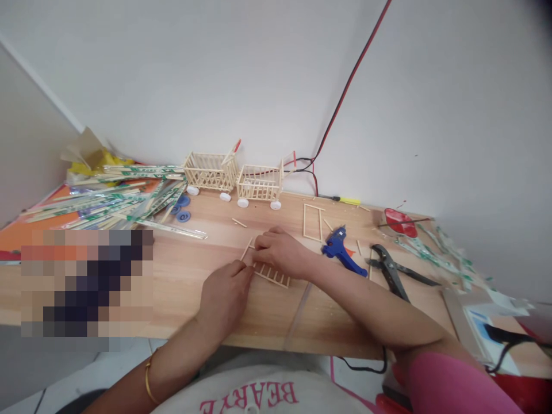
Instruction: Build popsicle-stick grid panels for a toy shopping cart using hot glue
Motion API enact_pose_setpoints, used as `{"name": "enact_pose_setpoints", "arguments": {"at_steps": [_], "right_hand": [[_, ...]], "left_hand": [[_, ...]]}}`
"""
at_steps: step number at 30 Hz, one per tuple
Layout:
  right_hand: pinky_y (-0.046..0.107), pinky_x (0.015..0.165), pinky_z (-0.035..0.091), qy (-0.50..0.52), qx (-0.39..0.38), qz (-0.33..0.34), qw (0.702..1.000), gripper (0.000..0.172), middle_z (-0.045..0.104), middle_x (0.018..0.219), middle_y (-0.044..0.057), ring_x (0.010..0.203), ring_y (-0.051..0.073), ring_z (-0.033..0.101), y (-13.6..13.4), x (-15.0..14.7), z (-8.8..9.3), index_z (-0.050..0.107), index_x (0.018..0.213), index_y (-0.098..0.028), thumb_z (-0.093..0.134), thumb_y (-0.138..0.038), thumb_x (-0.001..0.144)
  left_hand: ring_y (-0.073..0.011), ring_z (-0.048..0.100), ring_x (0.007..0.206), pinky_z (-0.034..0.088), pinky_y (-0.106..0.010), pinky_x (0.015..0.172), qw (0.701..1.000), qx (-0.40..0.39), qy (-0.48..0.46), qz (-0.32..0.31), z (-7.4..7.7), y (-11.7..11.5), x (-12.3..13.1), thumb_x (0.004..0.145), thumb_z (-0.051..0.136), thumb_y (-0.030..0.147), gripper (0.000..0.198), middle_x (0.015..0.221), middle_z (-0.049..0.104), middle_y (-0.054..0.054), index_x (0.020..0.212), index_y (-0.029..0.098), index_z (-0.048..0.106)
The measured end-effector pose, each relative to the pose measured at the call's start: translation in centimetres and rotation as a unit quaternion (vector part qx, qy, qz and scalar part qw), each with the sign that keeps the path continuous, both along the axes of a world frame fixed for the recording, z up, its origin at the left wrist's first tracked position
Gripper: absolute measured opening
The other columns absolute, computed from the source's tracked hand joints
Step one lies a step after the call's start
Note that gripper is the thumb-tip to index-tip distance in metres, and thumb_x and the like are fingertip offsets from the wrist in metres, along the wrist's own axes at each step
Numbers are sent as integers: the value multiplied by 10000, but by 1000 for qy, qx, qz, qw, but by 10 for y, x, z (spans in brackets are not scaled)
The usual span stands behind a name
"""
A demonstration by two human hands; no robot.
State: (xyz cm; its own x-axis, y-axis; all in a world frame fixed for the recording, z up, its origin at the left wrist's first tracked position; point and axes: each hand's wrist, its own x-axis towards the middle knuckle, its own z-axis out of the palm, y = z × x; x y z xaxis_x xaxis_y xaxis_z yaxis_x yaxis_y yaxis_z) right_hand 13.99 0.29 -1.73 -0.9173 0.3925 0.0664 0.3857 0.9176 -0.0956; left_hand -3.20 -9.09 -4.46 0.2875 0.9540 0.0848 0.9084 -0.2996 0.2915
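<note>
On the wooden table, my left hand (pixel 226 293) and my right hand (pixel 280 250) come together over a small ladder-like frame of thin sticks (pixel 271 275). Fingers of both hands are closed on its left end, and my right hand hides part of it. Behind my hands, a plain rectangular stick frame (pixel 313 222) lies flat. A blue glue gun (pixel 342 250) rests right of my right wrist. Two little stick-built carts with white wheels, a left one (pixel 211 171) and a right one (pixel 260 184), stand by the wall.
Wrapped chopsticks (pixel 116 198) are heaped at the left, beside blue discs (pixel 183 216). Black-handled pliers (pixel 390 270) lie at the right, near a red round container (pixel 401 222) and torn wrappers (pixel 444 256). A red-black cable (pixel 353 75) runs down the wall. A pixelated patch covers the left front.
</note>
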Motion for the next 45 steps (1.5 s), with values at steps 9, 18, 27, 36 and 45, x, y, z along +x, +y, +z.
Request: {"name": "enact_pose_setpoints", "arguments": {"at_steps": [9, 18, 27, 36, 45], "right_hand": [[314, 819, 275, -10, -21, -6, 1000, 162, 630, 922, 38, 841, 154, 496, -1, -2, 4, 675, 878, -209, 522, -260, 896], [329, 815, 312, 16, -46, -14, 999, 142, 662, 923, 45, 851, 162, 561, 0, -2, 5, 686, 897, -215, 552, -259, 876], [262, 726, 413, 127, -81, -88, 985, 142, 669, 864, 70, 803, 157, 592, 11, 23, 12, 667, 894, -155, 532, -153, 851], [253, 724, 408, 112, -85, -143, 980, 122, 661, 878, 66, 796, 149, 582, 7, 14, 6, 649, 890, -144, 541, -136, 834], [261, 691, 416, 118, -53, -260, 957, 152, 639, 893, 64, 785, 156, 585, -47, 80, 47, 635, 923, -168, 497, -213, 880]], "left_hand": [[-190, 574, 773, 385, -301, 651, 997, -20, 66, -20, 10, -2, 3, 858, 437, 141, 204, 853, 614, -40, 903, 200, 627], [-209, 575, 827, 389, -306, 695, 995, -16, 95, -15, 11, -6, 6, 855, 398, 119, 242, 889, 610, -64, 934, 186, 617], [-211, 575, 806, 393, -314, 670, 996, 0, 89, -13, 10, -6, 6, 846, 445, 133, 181, 887, 602, -56, 890, 187, 612], [-199, 607, 821, 424, -305, 682, 999, -7, 30, 39, 6, -5, 6, 914, 373, 230, 236, 934, 632, -65, 949, 195, 604], [-189, 594, 874, 442, -289, 755, 996, 41, -58, 57, 25, 4, 4, 905, 385, 277, 233, 946, 609, -62, 925, 179, 596]]}}
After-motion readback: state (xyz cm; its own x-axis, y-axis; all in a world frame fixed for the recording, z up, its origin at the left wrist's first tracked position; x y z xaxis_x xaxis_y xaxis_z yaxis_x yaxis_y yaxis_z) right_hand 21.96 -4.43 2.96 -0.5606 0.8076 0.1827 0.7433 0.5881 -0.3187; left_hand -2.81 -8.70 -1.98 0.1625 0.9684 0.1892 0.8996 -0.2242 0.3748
